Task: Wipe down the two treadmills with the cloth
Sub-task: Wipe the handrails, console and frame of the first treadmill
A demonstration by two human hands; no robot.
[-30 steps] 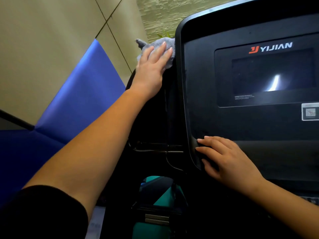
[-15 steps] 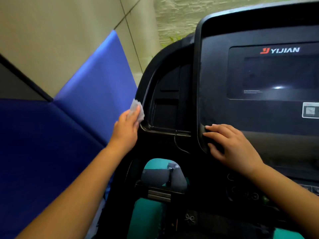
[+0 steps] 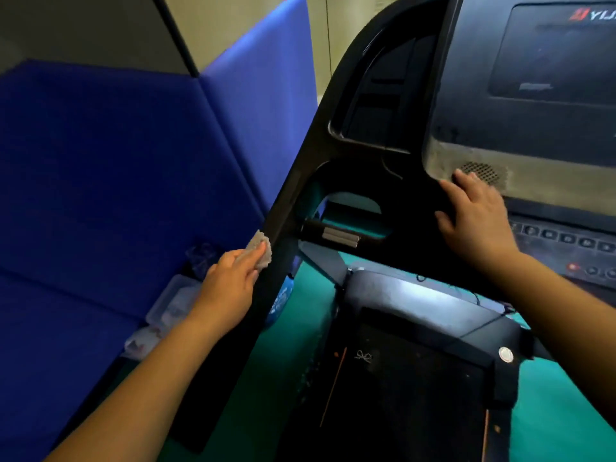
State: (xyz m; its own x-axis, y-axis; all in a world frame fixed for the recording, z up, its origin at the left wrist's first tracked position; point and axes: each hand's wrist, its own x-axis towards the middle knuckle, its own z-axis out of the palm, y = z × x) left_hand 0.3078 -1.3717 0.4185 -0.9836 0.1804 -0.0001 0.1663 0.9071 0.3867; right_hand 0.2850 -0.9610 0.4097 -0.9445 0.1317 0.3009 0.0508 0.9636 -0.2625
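The grey cloth [image 3: 259,249] is a small wad pinned against the outer edge of the treadmill's left upright [image 3: 300,181], roughly level with the handgrip with silver pulse sensors [image 3: 336,236]. The left hand [image 3: 230,281] has its fingers laid out fairly straight on top of it, pressing rather than clutching. The thumb is hidden, so I can't say if it's hooked underneath.

The right hand [image 3: 476,215] lies flat with fingers spread and holds nothing. It just rests on the lower left corner of the console [image 3: 466,105], right beside the speaker grille [image 3: 481,171], probably for balance.

My read is that this is the frame-wiping part on one treadmill, so nowhere near done. Next I'd slide the cloth along the upright with firm pressure and refold it if it bunches. The strip around the grille looks properly dusty, so it needs a pass too, as does the row of buttons [image 3: 566,241].

Further down are the motor cover [image 3: 416,295] and the black belt [image 3: 400,395], with a teal floor [image 3: 560,421] underneath. Blue padded wall mats [image 3: 116,161] close in the left side, and a clear plastic box [image 3: 173,301] sits at their foot. I can only see one treadmill from here.
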